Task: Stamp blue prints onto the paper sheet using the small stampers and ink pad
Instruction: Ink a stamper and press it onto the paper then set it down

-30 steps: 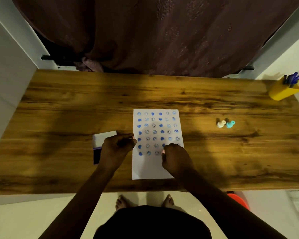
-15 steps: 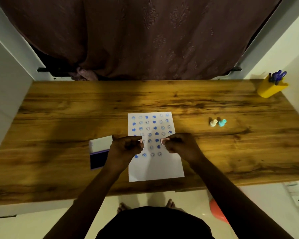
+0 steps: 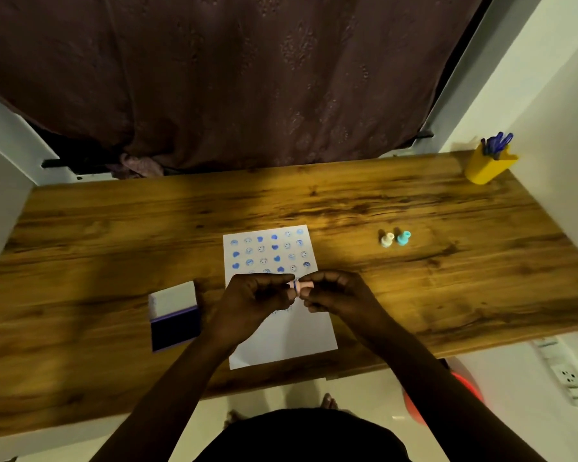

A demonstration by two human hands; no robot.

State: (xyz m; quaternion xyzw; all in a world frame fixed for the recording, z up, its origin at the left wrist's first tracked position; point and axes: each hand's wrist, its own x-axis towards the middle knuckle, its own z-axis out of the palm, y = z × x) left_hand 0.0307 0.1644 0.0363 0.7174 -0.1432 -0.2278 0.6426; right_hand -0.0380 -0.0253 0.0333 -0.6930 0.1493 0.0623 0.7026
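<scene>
From the head view, both hands meet above the middle of the paper sheet, which lies flat on the wooden counter with rows of blue hearts and smiley faces filling its far half and bare white at its near end. The left hand and the right hand are each pinched narrow on a small pink stamper, held sideways between the fingertips with its blue inked face turned toward the left hand; I cannot tell which hand bears most of it. The ink pad sits open on the counter just left of the sheet, its dark pad nearer the person and its pale lid hinged away. Two spare stampers, a cream one and a teal one, stand well to the right of the sheet, and a yellow pen cup is far off to the right of it, at the counter's back corner. The risks I judge from here: the wet face is close to the left fingers, so ink could smear onto skin and then mark the sheet's bare part; a fumble in this two-handed hold could drop the stamper onto the printed rows and blot them; and nothing is pinning the sheet, so a wrist brushing it could skew the next row.
</scene>
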